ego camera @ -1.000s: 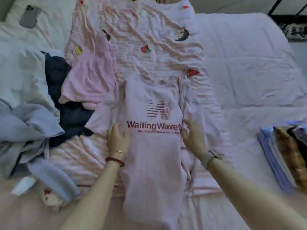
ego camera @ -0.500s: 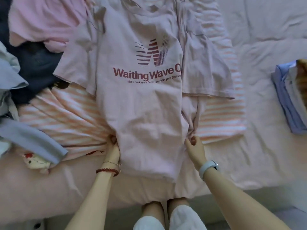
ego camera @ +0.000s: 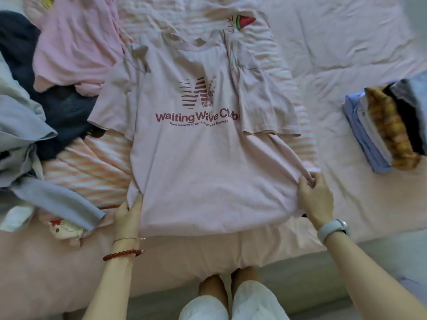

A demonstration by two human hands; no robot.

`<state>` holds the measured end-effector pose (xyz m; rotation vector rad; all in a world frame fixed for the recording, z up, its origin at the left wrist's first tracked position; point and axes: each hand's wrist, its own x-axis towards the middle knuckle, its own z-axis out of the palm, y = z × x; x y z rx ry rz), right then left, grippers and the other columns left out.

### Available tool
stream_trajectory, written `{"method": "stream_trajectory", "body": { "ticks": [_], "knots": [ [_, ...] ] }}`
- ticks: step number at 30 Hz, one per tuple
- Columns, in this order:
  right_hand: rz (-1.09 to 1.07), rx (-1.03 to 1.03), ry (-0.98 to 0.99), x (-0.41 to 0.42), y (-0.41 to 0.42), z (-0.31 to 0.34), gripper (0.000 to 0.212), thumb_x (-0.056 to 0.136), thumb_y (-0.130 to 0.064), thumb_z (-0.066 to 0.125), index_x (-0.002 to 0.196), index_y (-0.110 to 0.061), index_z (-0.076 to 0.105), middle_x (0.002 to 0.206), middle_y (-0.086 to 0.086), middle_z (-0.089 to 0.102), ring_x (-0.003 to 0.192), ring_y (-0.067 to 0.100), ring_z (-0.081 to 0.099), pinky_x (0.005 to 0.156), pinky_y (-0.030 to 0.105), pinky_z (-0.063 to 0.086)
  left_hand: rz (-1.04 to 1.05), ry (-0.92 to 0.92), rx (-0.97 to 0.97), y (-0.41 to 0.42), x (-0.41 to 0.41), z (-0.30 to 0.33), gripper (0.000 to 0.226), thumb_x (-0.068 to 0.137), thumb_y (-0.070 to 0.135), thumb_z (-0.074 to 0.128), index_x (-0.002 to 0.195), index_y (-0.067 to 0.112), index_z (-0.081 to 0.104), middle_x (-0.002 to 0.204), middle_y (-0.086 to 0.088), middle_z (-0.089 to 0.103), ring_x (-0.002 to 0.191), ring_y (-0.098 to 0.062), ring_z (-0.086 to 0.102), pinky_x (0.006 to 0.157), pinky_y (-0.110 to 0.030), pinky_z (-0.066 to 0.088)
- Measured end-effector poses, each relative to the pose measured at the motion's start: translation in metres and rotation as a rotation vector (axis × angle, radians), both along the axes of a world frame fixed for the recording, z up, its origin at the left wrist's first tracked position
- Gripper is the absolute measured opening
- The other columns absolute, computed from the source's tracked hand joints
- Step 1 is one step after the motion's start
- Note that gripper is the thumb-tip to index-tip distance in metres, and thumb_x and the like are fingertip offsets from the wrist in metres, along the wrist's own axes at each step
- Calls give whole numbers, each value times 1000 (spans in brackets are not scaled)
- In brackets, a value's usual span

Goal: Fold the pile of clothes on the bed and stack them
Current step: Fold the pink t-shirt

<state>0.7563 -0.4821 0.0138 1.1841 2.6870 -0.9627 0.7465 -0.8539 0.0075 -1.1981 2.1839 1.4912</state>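
Observation:
A pale pink T-shirt (ego camera: 196, 162) with a dark red "Waiting Wave Club" print lies face up and spread flat in the middle of the bed, its hem toward me. My left hand (ego camera: 128, 215) pinches the hem's left corner. My right hand (ego camera: 315, 196) grips bunched cloth at the hem's right corner. The right sleeve is spread out to the side. Unfolded clothes lie at the left: a light blue garment (ego camera: 30, 144), a dark navy one (ego camera: 57, 107) and a pink one (ego camera: 74, 42). A stack of folded clothes (ego camera: 383, 125) sits at the right.
Under the T-shirt lies a pink-and-white striped cloth (ego camera: 92, 169) with watermelon prints. A small white soft toy (ego camera: 64, 229) pokes out at the lower left. The pink bedsheet (ego camera: 346, 42) stretches right and back. My knees press against the bed's near edge (ego camera: 300, 269).
My hands slid from the T-shirt's chest down to its hem, then moved apart. The folded-in right side has been pulled out, so the whole print shows and the shirt lies wider.

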Motion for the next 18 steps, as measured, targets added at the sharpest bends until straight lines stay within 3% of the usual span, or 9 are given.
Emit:
{"method": "stream_trajectory", "body": {
  "ticks": [2, 4, 6, 9, 12, 14, 16, 18],
  "knots": [
    [92, 97, -163, 1, 18, 5, 23, 90, -29, 48, 100, -10, 53, 98, 18, 61, 90, 39, 54, 73, 39, 39, 48, -5, 5, -4, 4, -2, 17, 88, 26, 61, 92, 10, 55, 93, -3, 56, 89, -18, 49, 73, -29, 36],
    [158, 124, -310, 1, 33, 4, 28, 90, -34, 48, 101, -8, 53, 100, 21, 61, 91, 40, 55, 72, 40, 40, 19, -85, 28, -7, 12, -1, 27, 85, 21, 66, 102, 3, 56, 100, -10, 56, 89, -23, 52, 72, -32, 43],
    [216, 64, -378, 5, 35, 0, 30, 89, -34, 48, 100, -6, 53, 100, 22, 61, 90, 40, 56, 71, 38, 41, -38, -148, 64, -9, 19, -3, 29, 84, 17, 67, 105, -1, 60, 100, -13, 59, 92, -26, 55, 79, -36, 45],
    [194, -170, -444, 8, 28, -5, 26, 88, -31, 53, 89, -6, 56, 80, 12, 58, 70, 30, 54, 57, 31, 41, -159, -67, 43, -13, 29, -1, 18, 84, 14, 66, 94, -1, 64, 97, -14, 62, 91, -25, 56, 82, -38, 44],
    [189, -269, -552, 19, 17, -11, 5, 83, -11, 55, 83, -6, 57, 69, 7, 53, 59, 20, 51, 47, 25, 38, -142, 78, 78, -11, 39, 5, 19, 84, 11, 65, 98, -2, 63, 89, -7, 64, 80, -17, 57, 68, -22, 49],
    [172, -243, -546, 30, 15, -17, 9, 82, -4, 50, 89, 0, 55, 70, 13, 54, 60, 27, 53, 51, 29, 45, -114, 141, 75, -9, 44, 7, 18, 84, 10, 65, 97, -1, 62, 85, -3, 63, 76, -15, 56, 62, -17, 48],
    [122, -197, -459, 41, 17, -19, 17, 85, -10, 48, 95, 2, 54, 76, 19, 61, 67, 33, 60, 64, 39, 51, -139, 177, 93, -9, 47, 9, 14, 84, 10, 65, 96, 4, 61, 87, -3, 64, 79, -16, 58, 69, -25, 48],
    [111, -93, -378, 50, 20, -16, 19, 87, -19, 47, 93, -2, 52, 78, 19, 63, 72, 36, 61, 66, 40, 48, -215, 194, 71, -11, 51, 9, 11, 84, 7, 65, 92, 7, 58, 86, -2, 63, 79, -16, 58, 70, -28, 46]
  ]
}}
